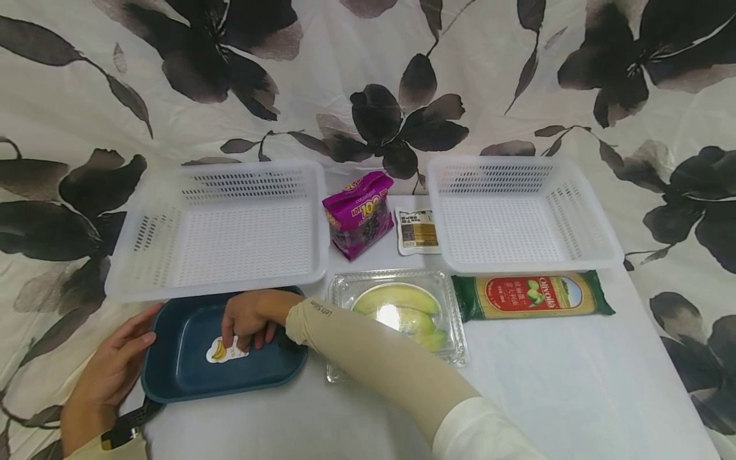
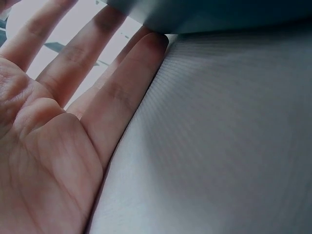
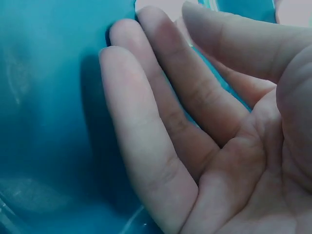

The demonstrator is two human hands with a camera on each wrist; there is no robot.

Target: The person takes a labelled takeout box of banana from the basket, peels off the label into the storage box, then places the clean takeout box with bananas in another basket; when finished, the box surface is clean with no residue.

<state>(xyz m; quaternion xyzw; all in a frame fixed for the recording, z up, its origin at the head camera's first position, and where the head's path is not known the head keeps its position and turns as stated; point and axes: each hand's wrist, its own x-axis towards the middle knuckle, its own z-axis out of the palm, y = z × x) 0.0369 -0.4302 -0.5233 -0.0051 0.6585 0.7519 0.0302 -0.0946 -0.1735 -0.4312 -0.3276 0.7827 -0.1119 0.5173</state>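
In the head view, a dark blue oblong basin (image 1: 190,382) stands at the left. A white card with a banana picture (image 1: 218,352) lies on its floor. My right hand (image 1: 253,316) reaches down into the basin, its fingertips at the card. In the right wrist view, the fingers (image 3: 141,112) look loosely extended, and thumb and fingertips meet the white card (image 3: 168,7) at the top edge. My left hand (image 1: 117,361) rests against the basin's left wall, thumb near the rim. Its fingers (image 2: 117,97) are stretched out under the basin's edge in the left wrist view.
Two white perforated baskets (image 1: 218,291) (image 1: 529,265) stand behind. Between them are a purple snack bag (image 1: 362,214) and a small pouch (image 1: 418,231). A clear box of bananas (image 1: 397,306) lies under my right forearm. A green-ended pasta pack (image 1: 531,296) lies at the right.
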